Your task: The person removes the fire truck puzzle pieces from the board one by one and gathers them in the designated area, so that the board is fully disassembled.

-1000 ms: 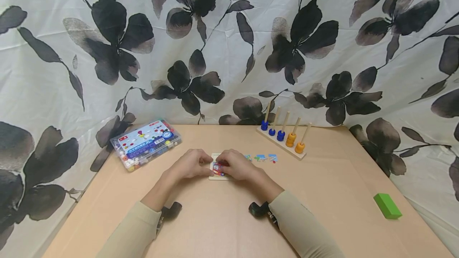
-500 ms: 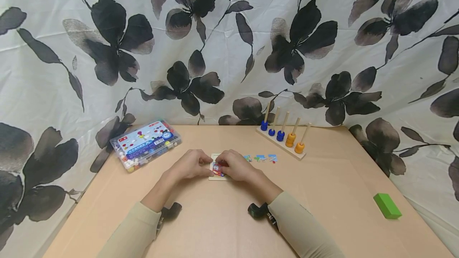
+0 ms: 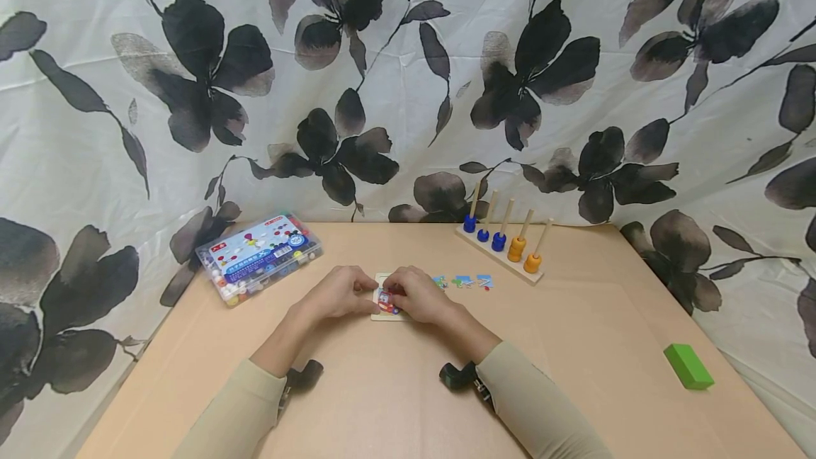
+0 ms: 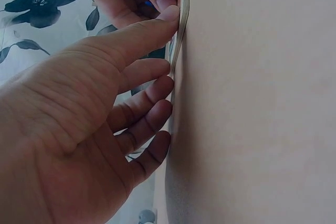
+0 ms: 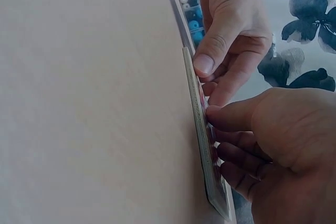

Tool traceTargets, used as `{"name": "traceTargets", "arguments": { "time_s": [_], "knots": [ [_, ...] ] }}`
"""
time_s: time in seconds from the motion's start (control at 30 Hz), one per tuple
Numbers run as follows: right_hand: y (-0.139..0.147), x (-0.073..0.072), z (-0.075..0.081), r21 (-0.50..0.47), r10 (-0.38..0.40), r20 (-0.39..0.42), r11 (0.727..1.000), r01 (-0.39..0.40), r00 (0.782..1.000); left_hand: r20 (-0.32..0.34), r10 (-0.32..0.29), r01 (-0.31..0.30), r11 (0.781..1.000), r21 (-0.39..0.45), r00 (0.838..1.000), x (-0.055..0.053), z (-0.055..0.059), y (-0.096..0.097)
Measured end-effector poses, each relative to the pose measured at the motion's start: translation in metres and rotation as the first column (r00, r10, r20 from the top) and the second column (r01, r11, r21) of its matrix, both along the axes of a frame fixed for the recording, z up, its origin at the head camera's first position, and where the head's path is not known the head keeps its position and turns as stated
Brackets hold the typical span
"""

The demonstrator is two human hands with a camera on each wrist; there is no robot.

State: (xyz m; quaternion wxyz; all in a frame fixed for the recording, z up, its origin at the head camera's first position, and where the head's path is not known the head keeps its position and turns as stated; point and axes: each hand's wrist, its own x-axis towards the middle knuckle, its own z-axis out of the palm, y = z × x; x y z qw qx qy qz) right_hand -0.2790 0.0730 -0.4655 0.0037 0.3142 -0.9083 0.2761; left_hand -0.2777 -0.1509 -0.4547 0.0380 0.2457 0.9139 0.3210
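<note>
A small wooden puzzle board [image 3: 386, 317] with a red and blue picture lies flat on the table, partly covered by both hands. My left hand [image 3: 341, 294] holds its left edge, thumb near the front and fingertips farther back. My right hand [image 3: 422, 294] pinches a colourful puzzle piece [image 3: 385, 299] over the board, with thumb and fingertips down at the picture. In the right wrist view the board [image 5: 197, 119] shows edge-on, both thumbs at its surface. Just right of the hand lie several loose blue and green puzzle pieces [image 3: 464, 280].
A clear plastic case of beads [image 3: 260, 257] with a printed label is at the back left. At the back right stands a wooden peg stand [image 3: 500, 250] with blue and orange rings. A green block [image 3: 689, 367] lies near the table's right edge. Patterned cloth [image 3: 408, 91] hangs behind.
The right wrist has shifted very slightly to the left. Both hands otherwise keep their places at the puzzle board, and the other objects stay where they were.
</note>
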Motion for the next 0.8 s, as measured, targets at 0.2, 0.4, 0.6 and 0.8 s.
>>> {"name": "traceTargets", "arguments": {
  "time_s": [0.2,0.4,0.6,0.8],
  "knots": [
    [-0.0004,-0.0002,0.0,0.004,-0.003,0.01,1.0,0.003,1.0,0.001,0.005,-0.005,1.0,-0.004,1.0,0.0,-0.0001,0.0001],
    [-0.0007,0.0003,0.0,0.005,-0.011,0.013,1.0,0.011,1.0,0.009,0.015,-0.015,1.0,-0.011,1.0,0.0001,0.0006,0.0001],
    [-0.0006,0.001,0.0004,-0.012,-0.011,0.023,1.0,0.012,1.0,0.002,0.013,-0.013,1.0,-0.013,1.0,0.0001,-0.0003,0.0],
    [-0.0004,0.0008,-0.0001,-0.032,-0.025,0.05,0.999,0.027,0.998,0.0,0.008,-0.008,1.0,-0.009,1.0,-0.0005,-0.0007,0.0001]
  ]
}}
